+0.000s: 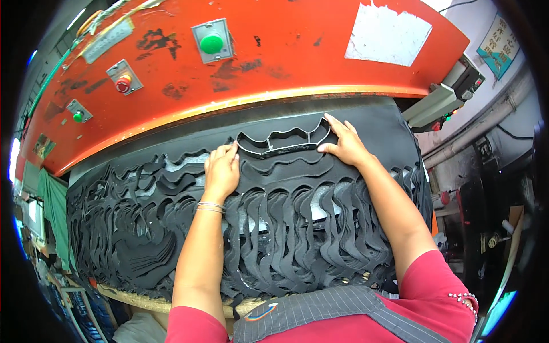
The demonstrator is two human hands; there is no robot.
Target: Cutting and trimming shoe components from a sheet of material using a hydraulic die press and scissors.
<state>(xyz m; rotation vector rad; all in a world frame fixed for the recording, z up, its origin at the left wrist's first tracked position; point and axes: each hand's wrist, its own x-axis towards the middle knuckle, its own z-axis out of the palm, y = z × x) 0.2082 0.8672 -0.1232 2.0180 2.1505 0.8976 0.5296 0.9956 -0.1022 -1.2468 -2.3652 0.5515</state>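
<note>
The wavy metal cutting die [286, 150] lies on the black sheet [374, 123]. The right hand [350, 147] grasps its right end between thumb and fingers; the left hand [223, 168] touches the left end with its fingertips, though whether they pinch cannot be told. Even pressure at both ends should keep it flat, between the curved black strips [343, 228] and the red press beam [309, 63]

My grey pinstriped apron [331, 311] bears a curved, colourful patch [261, 312]; up-left of the apron, thin bangles [210, 207] ring my left wrist [215, 195]; right of the apron, beads [461, 299] trim my red sleeve [430, 277].
</note>
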